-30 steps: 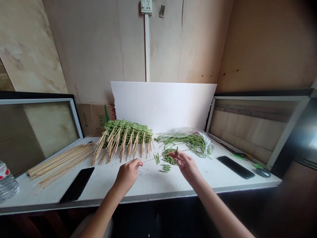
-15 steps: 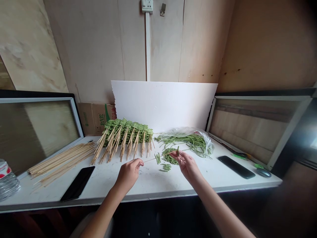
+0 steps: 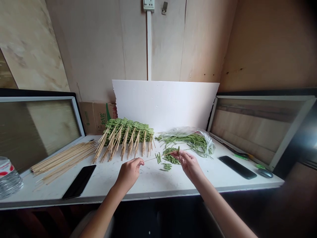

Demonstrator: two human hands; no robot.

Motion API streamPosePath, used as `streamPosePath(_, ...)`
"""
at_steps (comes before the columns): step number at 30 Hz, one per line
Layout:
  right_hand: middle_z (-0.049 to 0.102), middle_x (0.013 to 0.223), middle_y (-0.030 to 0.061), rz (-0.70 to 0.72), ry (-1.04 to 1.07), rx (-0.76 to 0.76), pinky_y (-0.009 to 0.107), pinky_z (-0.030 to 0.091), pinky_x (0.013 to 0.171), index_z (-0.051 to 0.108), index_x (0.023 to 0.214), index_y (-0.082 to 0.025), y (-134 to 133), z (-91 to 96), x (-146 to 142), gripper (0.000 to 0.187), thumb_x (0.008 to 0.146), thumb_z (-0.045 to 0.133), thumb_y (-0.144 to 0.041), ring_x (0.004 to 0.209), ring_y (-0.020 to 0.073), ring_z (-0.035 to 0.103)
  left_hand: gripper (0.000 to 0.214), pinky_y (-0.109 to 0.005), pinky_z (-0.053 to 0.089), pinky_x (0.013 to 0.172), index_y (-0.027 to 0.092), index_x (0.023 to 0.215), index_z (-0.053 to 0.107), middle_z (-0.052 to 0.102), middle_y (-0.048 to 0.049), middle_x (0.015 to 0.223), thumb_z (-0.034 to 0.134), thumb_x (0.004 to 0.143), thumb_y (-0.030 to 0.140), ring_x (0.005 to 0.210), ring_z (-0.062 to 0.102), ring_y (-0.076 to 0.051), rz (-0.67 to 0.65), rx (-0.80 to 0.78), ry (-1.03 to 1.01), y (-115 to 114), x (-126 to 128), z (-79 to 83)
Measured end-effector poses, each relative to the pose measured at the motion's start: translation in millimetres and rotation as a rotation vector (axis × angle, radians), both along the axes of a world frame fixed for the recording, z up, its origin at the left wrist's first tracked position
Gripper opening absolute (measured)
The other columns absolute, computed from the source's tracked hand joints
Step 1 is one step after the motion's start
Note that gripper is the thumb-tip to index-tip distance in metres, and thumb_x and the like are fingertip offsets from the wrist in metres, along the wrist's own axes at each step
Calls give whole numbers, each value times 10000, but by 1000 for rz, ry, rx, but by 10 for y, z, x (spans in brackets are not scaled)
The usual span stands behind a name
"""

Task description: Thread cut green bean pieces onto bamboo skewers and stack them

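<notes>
My left hand (image 3: 129, 173) pinches the near end of a thin bamboo skewer (image 3: 151, 159) that carries two green bean pieces (image 3: 158, 157) near its middle. My right hand (image 3: 189, 162) pinches a short green bean piece (image 3: 178, 149) at the skewer's far tip. Both hands hover just above the white table (image 3: 148, 181). Under the skewer lies a small heap of cut bean pieces (image 3: 169, 160). A stack of finished bean skewers (image 3: 126, 135) lies behind my left hand.
Bare skewers (image 3: 64, 158) lie at the left beside a black phone (image 3: 79, 181) and a water bottle (image 3: 8, 178). A plastic bag of long beans (image 3: 192, 138) sits at the back right. A dark remote (image 3: 237, 167), scissors (image 3: 244, 157) and a mouse (image 3: 264, 173) lie at the right.
Both hands have kept their grip and barely moved. The view has drifted slightly to the left.
</notes>
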State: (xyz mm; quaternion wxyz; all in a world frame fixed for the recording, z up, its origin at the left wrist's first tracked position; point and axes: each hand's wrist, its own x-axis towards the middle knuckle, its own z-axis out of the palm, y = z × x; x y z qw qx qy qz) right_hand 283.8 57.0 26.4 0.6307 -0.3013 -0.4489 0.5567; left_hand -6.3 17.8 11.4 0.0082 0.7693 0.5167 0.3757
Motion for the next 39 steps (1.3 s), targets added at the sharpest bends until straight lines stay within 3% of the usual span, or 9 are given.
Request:
streamPosePath(11, 787, 961, 73, 7, -40, 46, 416, 556, 1018, 780, 866, -225, 11, -29, 14, 239, 781, 813, -446, 1075, 297, 719, 269, -266, 506, 710, 228, 936, 703, 780, -29, 930, 488, 917, 68, 823, 715, -191, -13, -8, -31, 5, 1, -2)
streamPosePath(21, 786, 902, 62, 27, 33, 15, 381, 593, 917, 764, 817, -231, 18, -42, 26, 213, 733, 861, -401, 1044, 296, 729, 258, -273, 489, 705, 232, 920, 687, 773, -17, 916, 473, 930, 87, 811, 714, -195, -9, -21, -33, 10, 4, -14)
streamPosePath(29, 791, 894, 58, 25, 28, 39, 418, 523, 1040, 769, 798, -227, 37, -58, 26, 217, 723, 869, -405, 1000, 271, 739, 252, -266, 483, 695, 229, 907, 687, 776, -11, 909, 488, 931, 76, 811, 717, -197, 2, -19, -4, 8, 2, -6)
streamPosePath(39, 779, 786, 49, 16, -114, 58, 383, 558, 876, 763, 802, -216, 27, -28, 115, 253, 709, 885, -417, 872, 267, 753, 309, -249, 458, 636, 212, 912, 689, 777, -7, 906, 494, 871, -25, 774, 715, -191, 18, 49, 96, 24, -30, -22)
